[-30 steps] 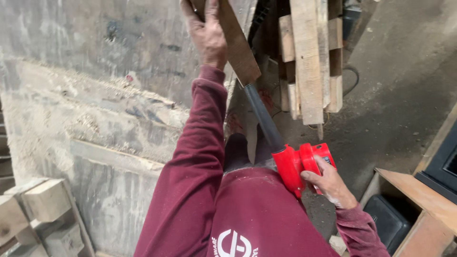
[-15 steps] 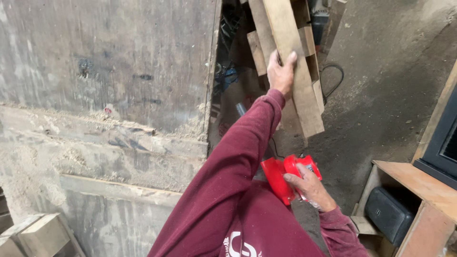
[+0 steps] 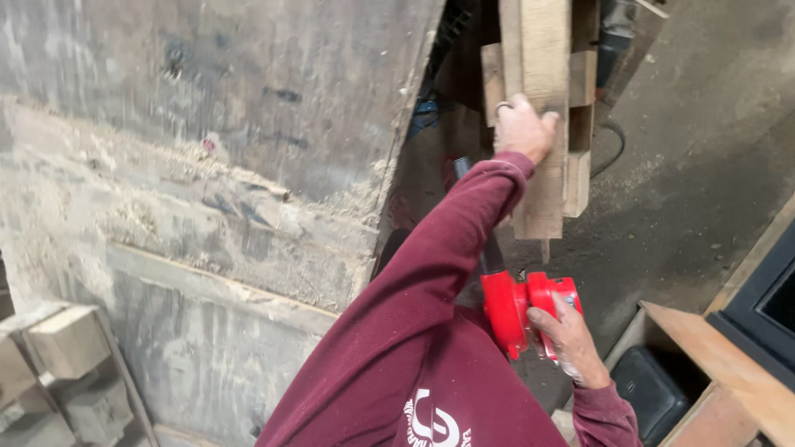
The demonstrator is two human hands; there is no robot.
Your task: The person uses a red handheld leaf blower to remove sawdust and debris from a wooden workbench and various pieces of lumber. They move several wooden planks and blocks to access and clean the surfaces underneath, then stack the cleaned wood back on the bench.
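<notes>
My left hand (image 3: 523, 126) grips a pale wooden plank (image 3: 542, 99) that stands among other planks at the top of the view; a ring shows on one finger. My maroon sleeve (image 3: 431, 273) stretches up to it. My right hand (image 3: 570, 338) holds the red handle of a handsaw (image 3: 523, 308) low at the right. The saw's dark blade (image 3: 489, 248) runs upward behind my left arm toward the plank, mostly hidden.
A large dusty grey board (image 3: 207, 149) with sawdust fills the left. Wooden offcut blocks (image 3: 58, 348) lie at the lower left. A brown wooden frame (image 3: 729, 364) and a dark box (image 3: 654, 393) sit at the lower right on a sawdust-strewn concrete floor (image 3: 704, 141).
The view has shifted left and down. My left hand has moved onto the upright plank and grips it lower; my right hand keeps the red saw handle.
</notes>
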